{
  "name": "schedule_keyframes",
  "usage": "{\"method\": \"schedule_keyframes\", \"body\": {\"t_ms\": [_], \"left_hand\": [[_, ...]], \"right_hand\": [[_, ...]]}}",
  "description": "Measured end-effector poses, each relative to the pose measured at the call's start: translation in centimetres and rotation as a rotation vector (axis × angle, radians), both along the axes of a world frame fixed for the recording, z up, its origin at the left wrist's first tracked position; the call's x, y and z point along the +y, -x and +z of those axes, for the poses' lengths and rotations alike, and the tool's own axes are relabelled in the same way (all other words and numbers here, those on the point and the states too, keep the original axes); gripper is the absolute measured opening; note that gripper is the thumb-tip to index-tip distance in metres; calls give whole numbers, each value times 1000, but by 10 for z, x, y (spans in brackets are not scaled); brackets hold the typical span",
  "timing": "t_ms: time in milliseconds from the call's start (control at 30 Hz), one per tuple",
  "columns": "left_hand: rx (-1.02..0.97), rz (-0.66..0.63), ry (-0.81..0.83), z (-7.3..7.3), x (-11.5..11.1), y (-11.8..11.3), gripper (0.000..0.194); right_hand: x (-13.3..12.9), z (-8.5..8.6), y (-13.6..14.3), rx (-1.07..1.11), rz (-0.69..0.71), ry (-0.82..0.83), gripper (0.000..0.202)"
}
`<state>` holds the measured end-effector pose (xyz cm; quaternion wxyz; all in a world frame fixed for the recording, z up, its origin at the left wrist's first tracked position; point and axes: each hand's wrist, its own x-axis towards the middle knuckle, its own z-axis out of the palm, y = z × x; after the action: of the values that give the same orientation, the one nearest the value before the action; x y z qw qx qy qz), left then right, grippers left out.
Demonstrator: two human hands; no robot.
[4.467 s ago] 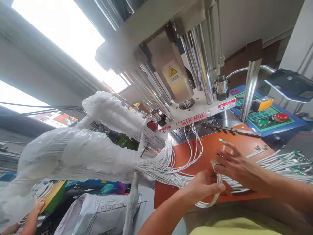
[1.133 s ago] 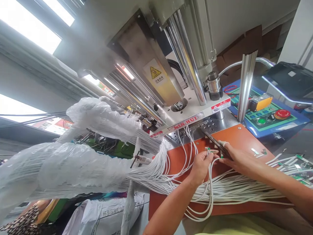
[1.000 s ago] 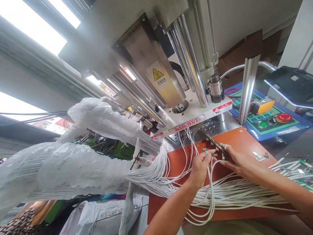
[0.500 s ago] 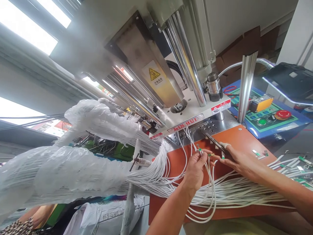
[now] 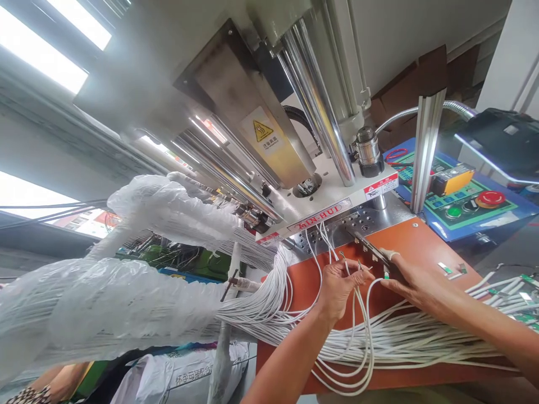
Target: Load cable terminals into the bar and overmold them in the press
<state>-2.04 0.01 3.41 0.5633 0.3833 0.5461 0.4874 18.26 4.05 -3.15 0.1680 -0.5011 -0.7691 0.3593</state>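
My left hand [image 5: 340, 283] is closed around white cables [image 5: 366, 331] whose ends carry small green circuit boards [image 5: 342, 256]. The cables loop down below its fingers. Beside it, my right hand [image 5: 406, 280] grips the near end of a long, dark metal bar [image 5: 370, 247]. Its thumb lies by a small green-and-white cable end [image 5: 386, 273] at the bar's edge. Small pale connector pieces [image 5: 374, 258] stick out along that edge. The bar's far end reaches onto the perforated steel bed [image 5: 353, 224] of a press. The right fingertips are partly hidden behind the bar.
A thick bundle of white cables [image 5: 269, 320] crosses the orange-brown board [image 5: 421, 244]. Above stands the press plate [image 5: 324, 210], with a heat-warning label [image 5: 264, 132]. At right are a blue control box [image 5: 517, 205] and loose board ends [image 5: 448, 269]. Another person's arm [image 5: 69, 381] shows lower left.
My left hand has turned slightly, tilting the green boards upward and bringing its fingers nearer the right thumb. My right hand keeps its grip on the bar.
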Motion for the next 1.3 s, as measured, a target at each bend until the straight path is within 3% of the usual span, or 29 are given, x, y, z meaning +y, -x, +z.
{"method": "schedule_keyframes", "body": {"t_ms": [100, 267, 433, 767, 1000, 1300], "left_hand": [[140, -52, -8, -3, 3, 1, 28], [542, -153, -188, -11, 6, 2, 13], [715, -207, -386, -22, 10, 0, 18], [900, -175, -577, -29, 9, -3, 15], [1095, -178, -662, -38, 13, -8, 14], [931, -169, -670, -35, 2, 4, 21]], "right_hand": [[0, -2, 0, 35, 15, 42, 51], [-1, 3, 1, 27, 19, 67, 49], [0, 15, 1, -7, 47, 78, 51], [-2, 22, 4, -162, 114, 76, 55], [-6, 18, 7, -127, 105, 58, 36], [-5, 9, 5, -30, 76, 85, 49]]}}
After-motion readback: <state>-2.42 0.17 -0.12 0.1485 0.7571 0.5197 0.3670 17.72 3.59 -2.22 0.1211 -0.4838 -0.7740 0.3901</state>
